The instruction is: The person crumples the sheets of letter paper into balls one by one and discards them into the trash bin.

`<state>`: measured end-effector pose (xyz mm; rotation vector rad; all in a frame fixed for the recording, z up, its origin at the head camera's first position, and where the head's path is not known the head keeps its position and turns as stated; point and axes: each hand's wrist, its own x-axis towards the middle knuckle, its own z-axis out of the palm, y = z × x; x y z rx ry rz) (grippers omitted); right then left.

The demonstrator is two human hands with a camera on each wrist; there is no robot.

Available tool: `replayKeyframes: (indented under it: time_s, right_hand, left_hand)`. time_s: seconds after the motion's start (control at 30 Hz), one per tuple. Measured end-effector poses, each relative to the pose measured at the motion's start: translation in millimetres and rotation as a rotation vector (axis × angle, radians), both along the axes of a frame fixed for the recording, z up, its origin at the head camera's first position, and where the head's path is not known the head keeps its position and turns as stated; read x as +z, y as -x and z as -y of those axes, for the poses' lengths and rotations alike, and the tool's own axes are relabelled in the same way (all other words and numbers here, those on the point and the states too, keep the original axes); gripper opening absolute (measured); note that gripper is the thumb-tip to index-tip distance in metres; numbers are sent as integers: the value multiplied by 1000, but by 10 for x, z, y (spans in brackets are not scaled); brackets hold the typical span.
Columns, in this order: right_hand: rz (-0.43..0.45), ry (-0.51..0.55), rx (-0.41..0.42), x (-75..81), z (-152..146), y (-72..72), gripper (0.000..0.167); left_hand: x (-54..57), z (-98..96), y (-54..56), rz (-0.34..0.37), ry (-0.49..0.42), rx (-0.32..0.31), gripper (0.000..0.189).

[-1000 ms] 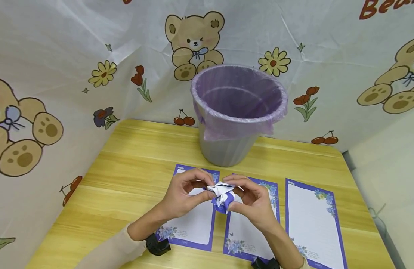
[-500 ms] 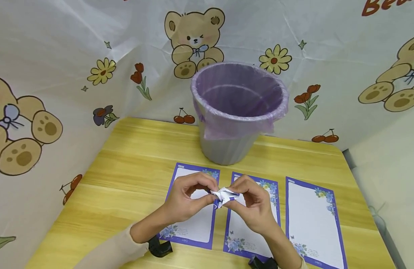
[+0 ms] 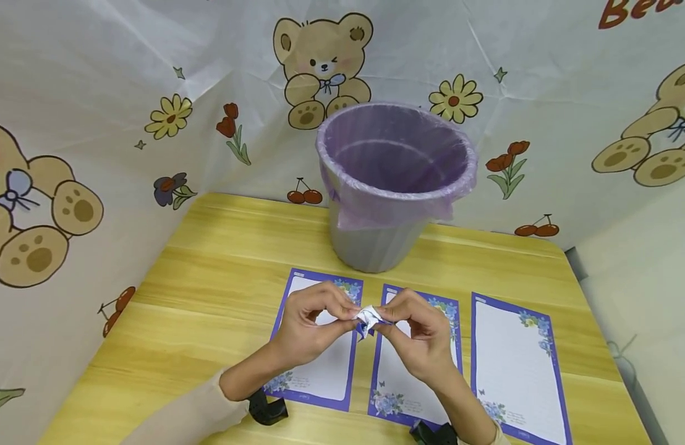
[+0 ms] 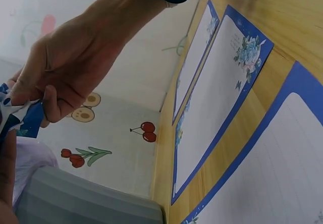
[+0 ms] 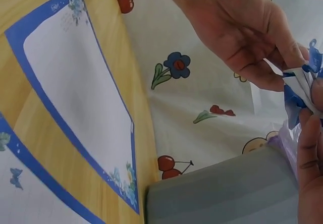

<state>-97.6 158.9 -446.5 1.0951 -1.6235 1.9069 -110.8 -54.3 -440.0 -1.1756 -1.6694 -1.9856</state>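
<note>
Between both hands is a small crumpled piece of paper (image 3: 368, 317), white with blue-purple edges, held up above the sheets. My left hand (image 3: 309, 324) pinches its left side between thumb and fingers. From the right, my right hand (image 3: 422, 334) pinches the other side the same way. The right wrist view shows the crumpled paper (image 5: 298, 90) with folded white and blue layers sticking out. Below the hands lie a left sheet (image 3: 326, 371) and a middle sheet (image 3: 409, 395) of blue-bordered, flower-printed paper, each partly covered by a hand or forearm.
A third flat sheet (image 3: 517, 364) lies at the right on the wooden table (image 3: 231, 247). Behind the sheets stands a grey bin (image 3: 370, 247) lined with a purple bag (image 3: 392, 210). A bear-printed cloth (image 3: 253, 55) hangs at the back and left.
The crumpled paper has become smaller and more compact between the fingers. Both hands have shifted their grips slightly and now pinch it from opposite sides. Sheets and bin stay put.
</note>
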Motion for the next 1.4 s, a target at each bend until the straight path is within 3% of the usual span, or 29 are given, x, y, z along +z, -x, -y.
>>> replayKeyframes:
  time_s: [0.23, 0.53, 0.83, 1.17, 1.4]
  right_hand:
    - [29, 5, -13, -15, 30, -14, 9]
    - [73, -79, 5, 51, 30, 36, 15]
    - [89, -184, -69, 100, -61, 9, 32]
    - [33, -124, -91, 193, -257, 149, 24]
    - [41, -92, -153, 293, -430, 295, 22]
  left_hand:
    - [-31, 36, -5, 24, 0, -1, 29]
    - [3, 147, 75, 93, 7, -73, 25]
    - [-13, 166, 54, 181, 8, -106, 13]
    - [-50, 165, 18, 217, 20, -77, 17]
    - [-92, 161, 5, 233, 19, -88, 17]
